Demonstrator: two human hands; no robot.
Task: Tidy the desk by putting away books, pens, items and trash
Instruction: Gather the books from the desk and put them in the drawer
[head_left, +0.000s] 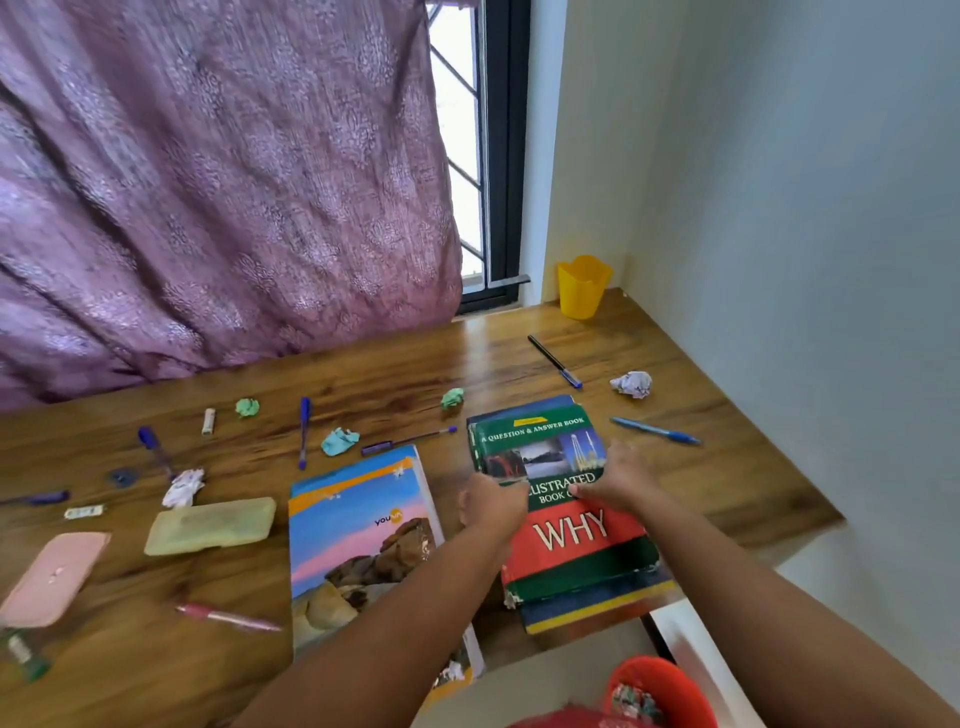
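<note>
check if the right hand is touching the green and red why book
Touching. The head view shows the right hand resting flat on the cover of the WHY book, fingers over its title.

A wooden desk (395, 379) carries a scatter of things. At the right, a stack of books (571, 525) overhangs the front edge, and a notebook (358, 545) lies just left of it. 2 green paper balls (247, 407) (452, 398), a blue one (339, 441) and 2 white ones (631, 384) (183, 487) lie apart. Pens are spread about: a black one (554, 360), a blue one (655, 431), purple ones (304, 432) (409, 441) and a pink one (228, 617). A yellow cup (582, 286) stands in the far corner. A green case (210, 525) and a pink case (52, 577) lie at the left.
</note>
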